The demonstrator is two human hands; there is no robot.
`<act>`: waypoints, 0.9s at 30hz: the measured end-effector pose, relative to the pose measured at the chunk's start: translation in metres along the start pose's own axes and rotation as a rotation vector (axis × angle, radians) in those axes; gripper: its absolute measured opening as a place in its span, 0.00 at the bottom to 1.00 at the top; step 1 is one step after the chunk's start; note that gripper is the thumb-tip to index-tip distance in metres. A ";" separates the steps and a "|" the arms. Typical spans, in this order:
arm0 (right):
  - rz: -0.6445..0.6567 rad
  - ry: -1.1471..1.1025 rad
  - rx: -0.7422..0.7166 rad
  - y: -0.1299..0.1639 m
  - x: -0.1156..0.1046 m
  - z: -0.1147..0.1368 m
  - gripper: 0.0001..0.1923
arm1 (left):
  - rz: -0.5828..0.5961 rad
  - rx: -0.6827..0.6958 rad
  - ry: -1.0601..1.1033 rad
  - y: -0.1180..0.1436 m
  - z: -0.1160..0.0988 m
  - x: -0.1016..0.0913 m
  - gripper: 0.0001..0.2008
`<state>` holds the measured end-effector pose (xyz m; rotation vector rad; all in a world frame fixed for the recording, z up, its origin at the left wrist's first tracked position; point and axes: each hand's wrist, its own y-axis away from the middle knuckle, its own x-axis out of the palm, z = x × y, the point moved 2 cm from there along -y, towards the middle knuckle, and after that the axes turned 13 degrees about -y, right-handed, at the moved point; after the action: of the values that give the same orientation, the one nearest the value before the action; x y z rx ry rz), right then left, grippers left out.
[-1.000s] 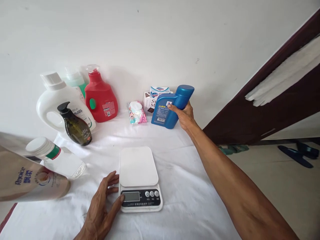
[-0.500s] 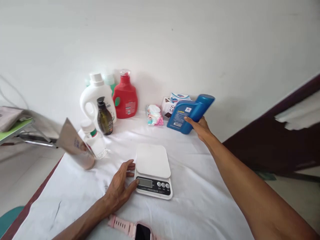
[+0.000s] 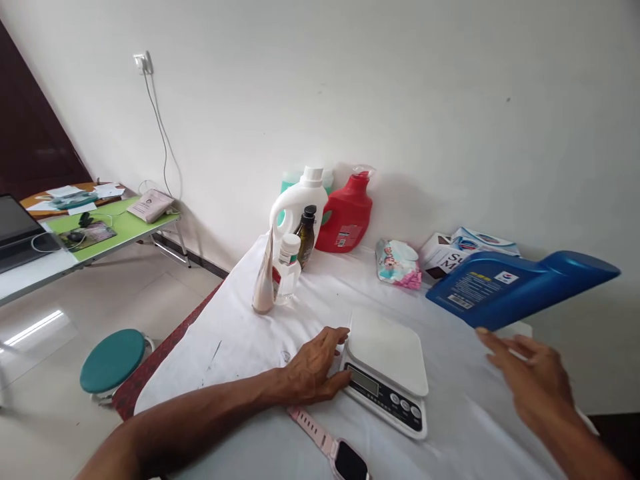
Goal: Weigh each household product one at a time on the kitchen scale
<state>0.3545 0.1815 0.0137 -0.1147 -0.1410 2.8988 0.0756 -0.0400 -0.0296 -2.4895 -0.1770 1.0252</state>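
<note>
A white digital kitchen scale lies on the cloth-covered table. My left hand rests at its left edge, thumb and fingers spread apart, with the thumb touching the display side. To the right, a blue plastic bottle leans over to the right in the view. My right hand is just below the bottle, its thumb tip by the lower edge and its fingers apart from the thumb. A small pale thing, mostly hidden, shows behind those fingers. A pink-strapped smartwatch lies in front of the scale.
Toward the wall stand a white jug, a red detergent bottle, a dark pump bottle, a clear bottle and a beige pouch. A wipes pack and boxes sit further right. A teal stool stands left.
The view has swung left, so things appear further right. My right hand has slipped off the blue bottle, which looks more tilted now. My left hand stays at the scale's edge.
</note>
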 end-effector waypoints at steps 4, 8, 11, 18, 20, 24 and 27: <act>0.095 -0.155 0.233 0.101 0.004 -0.017 0.28 | -0.167 0.207 -0.240 0.002 -0.038 -0.039 0.37; 0.133 -0.049 0.172 0.144 0.001 -0.020 0.29 | -0.708 0.005 -0.577 0.002 -0.056 -0.106 0.44; 0.162 0.030 0.089 0.146 0.000 -0.015 0.27 | -0.921 -0.317 -0.549 0.000 -0.033 -0.141 0.48; 0.240 0.025 0.099 0.143 0.000 -0.009 0.23 | -0.560 -0.721 -0.165 -0.003 0.055 -0.127 0.21; 0.242 0.012 0.077 0.142 -0.001 -0.010 0.22 | -0.617 -0.726 -0.130 0.001 0.060 -0.124 0.19; 0.230 -0.046 0.046 0.140 0.000 -0.014 0.22 | -0.617 -0.709 -0.057 0.017 0.040 -0.130 0.21; 0.217 -0.115 0.041 0.138 0.001 -0.016 0.23 | -0.643 -0.651 0.023 0.028 0.009 -0.138 0.22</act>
<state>0.3230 0.0494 -0.0165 0.0471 -0.0943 3.1234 -0.0312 -0.1004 0.0403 -2.6535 -1.3898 0.7223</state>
